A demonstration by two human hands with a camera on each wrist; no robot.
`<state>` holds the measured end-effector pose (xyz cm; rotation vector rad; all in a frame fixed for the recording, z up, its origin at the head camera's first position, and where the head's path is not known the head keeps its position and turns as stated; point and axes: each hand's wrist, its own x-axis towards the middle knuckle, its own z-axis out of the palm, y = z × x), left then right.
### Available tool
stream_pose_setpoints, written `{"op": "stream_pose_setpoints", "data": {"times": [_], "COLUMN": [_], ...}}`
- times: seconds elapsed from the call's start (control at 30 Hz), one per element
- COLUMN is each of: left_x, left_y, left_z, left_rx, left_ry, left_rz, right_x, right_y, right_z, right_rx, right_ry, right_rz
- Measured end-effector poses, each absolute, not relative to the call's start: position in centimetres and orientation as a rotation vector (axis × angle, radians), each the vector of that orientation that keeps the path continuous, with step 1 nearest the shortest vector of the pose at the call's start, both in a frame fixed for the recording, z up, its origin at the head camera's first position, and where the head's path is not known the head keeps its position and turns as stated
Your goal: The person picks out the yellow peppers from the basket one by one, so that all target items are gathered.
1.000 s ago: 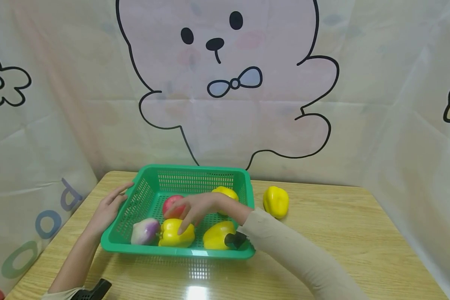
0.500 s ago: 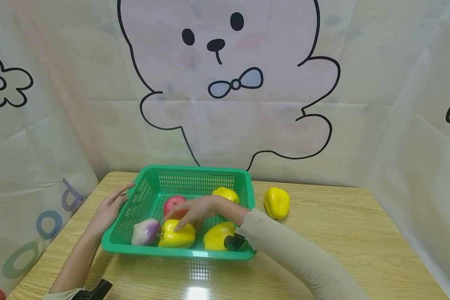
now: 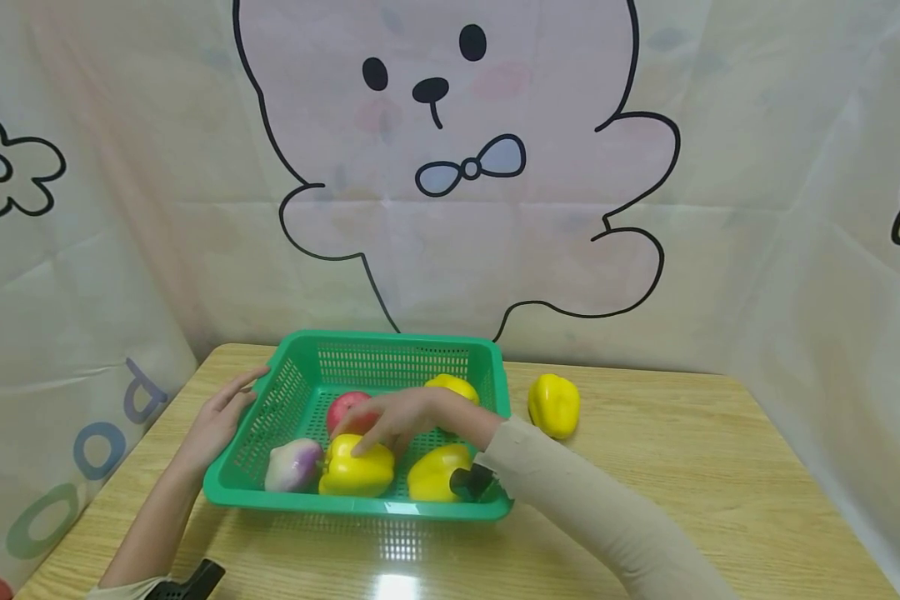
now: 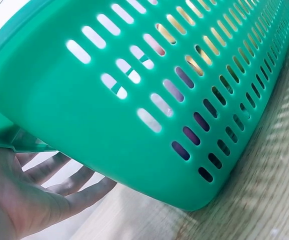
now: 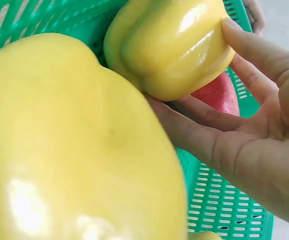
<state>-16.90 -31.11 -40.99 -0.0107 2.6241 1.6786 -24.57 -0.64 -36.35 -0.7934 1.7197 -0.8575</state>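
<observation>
A green plastic basket (image 3: 330,502) stands on the wooden table. Its left rim is touched from outside by my left hand (image 3: 212,427), with loosely straight fingers (image 4: 87,196) along the end wall; the thumb is hidden there. Inside the basket, my right hand (image 3: 405,417) grips a yellow bell pepper (image 3: 356,468), thumb on one side and fingers on the other in the right wrist view. A white and purple turnip (image 3: 292,467) lies left of this pepper. Behind it is a pinkish-red round fruit or vegetable (image 3: 348,408), partly covered by the hand.
Another yellow bell pepper (image 3: 437,475) lies in the basket's near right corner, under my right wrist. One more yellow pepper (image 3: 453,386) sits at the far right inside. Outside, a yellow bell pepper (image 3: 553,406) stands on the table (image 3: 682,467) right of the basket.
My right thumb and fingers have closed in on the yellow bell pepper, which has shifted slightly up and to the right. The left hand stays in place.
</observation>
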Motion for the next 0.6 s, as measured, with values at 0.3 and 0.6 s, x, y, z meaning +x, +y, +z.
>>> {"op": "stream_pose_setpoints", "data": {"times": [0.3,0.6], "left_x": [-17.0,-17.0], "left_y": [-31.4,-31.3], "left_z": [-41.2,-41.1], "left_rx": [-0.040,-0.035], "left_ry": [2.608,2.629], "left_rz": [1.693,1.667], "right_x": [-24.8,-24.7], "right_y": [0.0,1.0], "right_z": [-35.6,-34.6], "right_rx": [-0.794,-0.782], "right_ry": [1.756,1.805], "right_rz": [-0.813,-0.815]}}
